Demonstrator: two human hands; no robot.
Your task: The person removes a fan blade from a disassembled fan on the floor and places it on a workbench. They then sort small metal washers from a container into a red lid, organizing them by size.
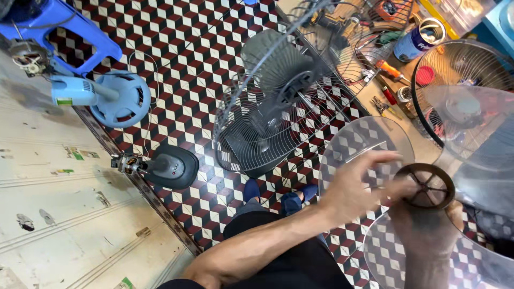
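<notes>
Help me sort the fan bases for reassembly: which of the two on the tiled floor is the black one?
The black fan base is the oval one lying nearer the person's feet, by the wall edge. The other, the pale blue base, is round and slotted, farther up by the blue stool.
</notes>
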